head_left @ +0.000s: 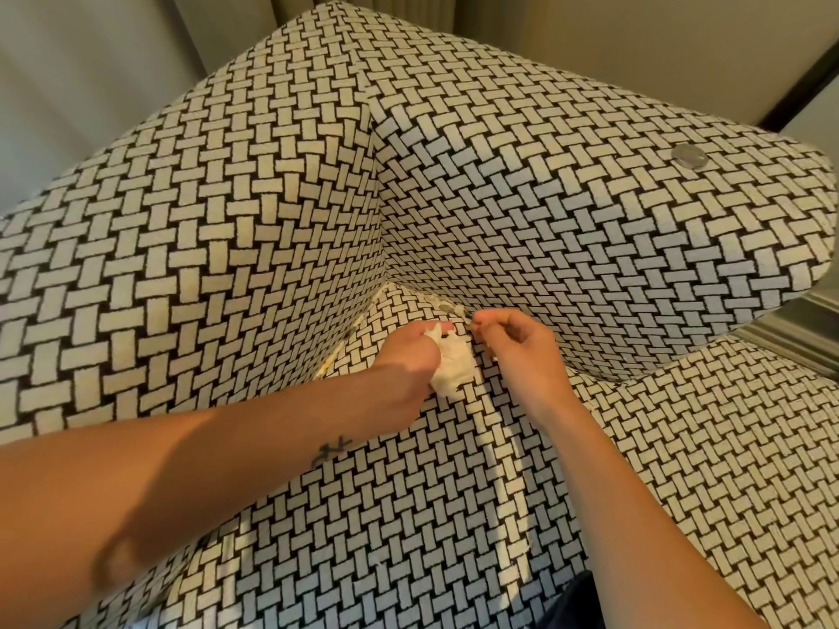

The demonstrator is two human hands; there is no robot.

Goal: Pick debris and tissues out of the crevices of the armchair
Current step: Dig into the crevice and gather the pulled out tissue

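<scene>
Left hand (408, 356) grips a tissue wad (454, 370); right hand (517, 342) pinches debris (450, 307) at the armchair (272, 197) crevice.

No legible text, label, brand or number anywhere on the patterned armchair (281, 183).

left hand (404, 370): fingers (447, 327) mostly behind tissue (454, 367) | debris (447, 306) in crevice: too small to identify | armchair (272, 220): cropped

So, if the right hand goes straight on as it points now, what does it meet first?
Probably the grey debris in the crevice, just ahead of the right hand. The tissue in the left hand lies close beside that line, and depth is unclear.
</scene>
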